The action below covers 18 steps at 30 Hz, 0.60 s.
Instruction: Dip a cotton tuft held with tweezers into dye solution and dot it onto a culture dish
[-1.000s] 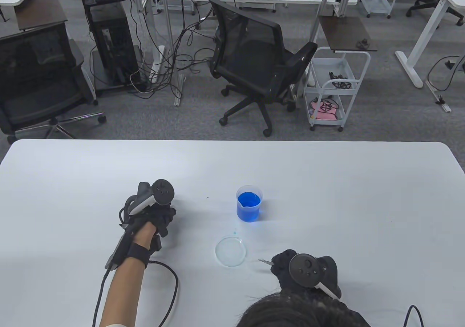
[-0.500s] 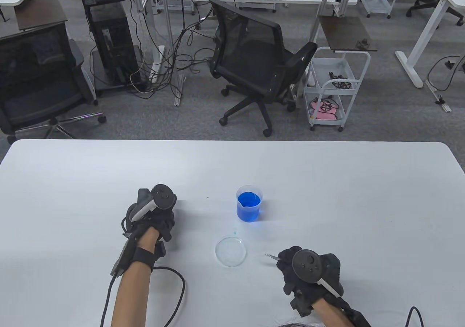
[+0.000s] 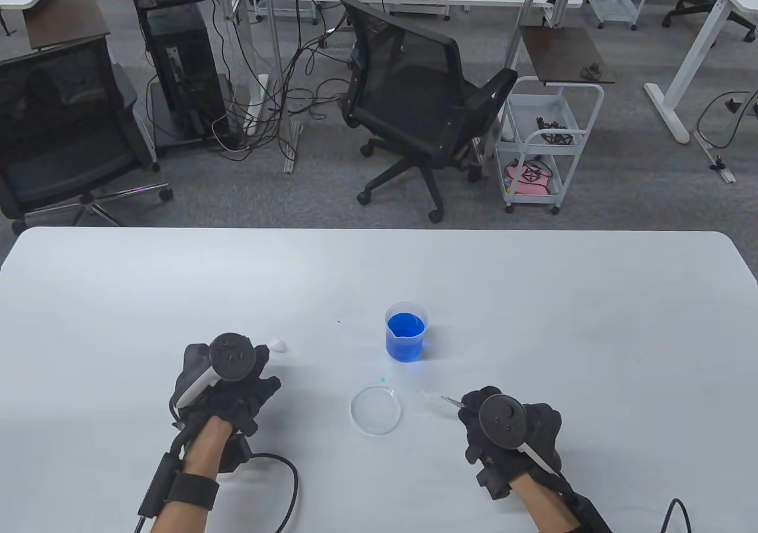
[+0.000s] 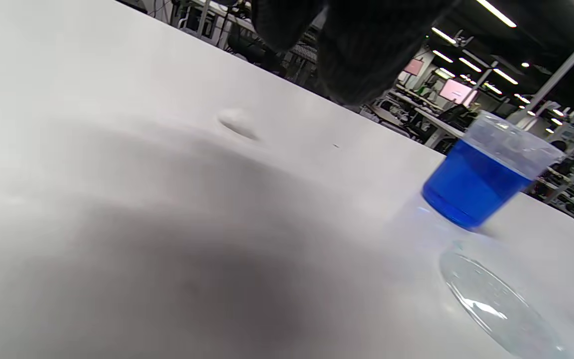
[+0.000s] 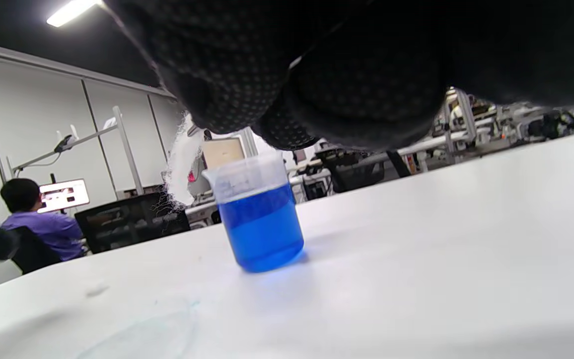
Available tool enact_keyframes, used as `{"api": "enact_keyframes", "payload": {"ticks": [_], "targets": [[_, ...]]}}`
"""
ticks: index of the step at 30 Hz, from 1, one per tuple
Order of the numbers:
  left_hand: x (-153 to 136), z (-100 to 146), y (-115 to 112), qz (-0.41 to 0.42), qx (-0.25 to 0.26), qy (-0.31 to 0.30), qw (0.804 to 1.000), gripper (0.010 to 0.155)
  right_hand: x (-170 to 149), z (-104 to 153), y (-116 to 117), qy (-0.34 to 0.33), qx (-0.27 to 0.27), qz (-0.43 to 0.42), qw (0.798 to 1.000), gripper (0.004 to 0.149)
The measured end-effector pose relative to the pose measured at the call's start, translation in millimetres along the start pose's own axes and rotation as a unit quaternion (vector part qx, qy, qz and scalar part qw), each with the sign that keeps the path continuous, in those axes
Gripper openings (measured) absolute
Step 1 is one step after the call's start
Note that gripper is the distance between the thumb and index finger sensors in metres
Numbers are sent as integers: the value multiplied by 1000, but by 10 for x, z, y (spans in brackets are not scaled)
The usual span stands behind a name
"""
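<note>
Near the frame's lower right, tweezers point(image 3: 450, 401) with a white tuft point(image 5: 181, 164) are gripped by the right hand point(image 3: 503, 432), now raised nearer the beaker point(image 3: 406, 331), dipping seemingly next; the left hand's point(image 3: 228, 388) grasp cannot be told.

The liquid point(image 3: 406, 327) in the clear cup point(image 3: 406, 312) was bright blue. The table point(image 3: 533, 296) and cotton point(image 5: 181, 167) were white; both gloves were black.
</note>
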State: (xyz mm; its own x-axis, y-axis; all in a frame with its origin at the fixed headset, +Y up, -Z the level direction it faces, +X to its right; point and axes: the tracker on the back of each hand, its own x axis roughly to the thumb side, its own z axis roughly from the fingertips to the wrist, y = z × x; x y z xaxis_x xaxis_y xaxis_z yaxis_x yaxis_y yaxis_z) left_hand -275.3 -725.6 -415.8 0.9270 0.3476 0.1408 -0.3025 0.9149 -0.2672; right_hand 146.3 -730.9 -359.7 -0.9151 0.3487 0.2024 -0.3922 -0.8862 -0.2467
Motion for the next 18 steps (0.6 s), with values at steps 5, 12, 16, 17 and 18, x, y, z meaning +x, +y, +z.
{"api": "enact_keyframes", "payload": {"ticks": [5, 12, 16, 17, 18], "targets": [[105, 200, -149, -32, 25, -41, 998, 63, 189, -334, -186, 2, -36, 38, 999, 41], [80, 219, -234, -37, 22, -55, 998, 61, 533, -1025, -44, 1, -13, 126, 992, 40], [52, 271, -247, -22, 18, -62, 998, 61, 623, -1281, 174, 2, 32, 168, 985, 40], [44, 277, -245, -16, 18, -65, 998, 61, 641, -1319, 225, -1, 45, 179, 983, 40], [43, 282, -243, -11, 17, -65, 998, 61, 658, -1352, 269, -3, 57, 189, 980, 40]]}}
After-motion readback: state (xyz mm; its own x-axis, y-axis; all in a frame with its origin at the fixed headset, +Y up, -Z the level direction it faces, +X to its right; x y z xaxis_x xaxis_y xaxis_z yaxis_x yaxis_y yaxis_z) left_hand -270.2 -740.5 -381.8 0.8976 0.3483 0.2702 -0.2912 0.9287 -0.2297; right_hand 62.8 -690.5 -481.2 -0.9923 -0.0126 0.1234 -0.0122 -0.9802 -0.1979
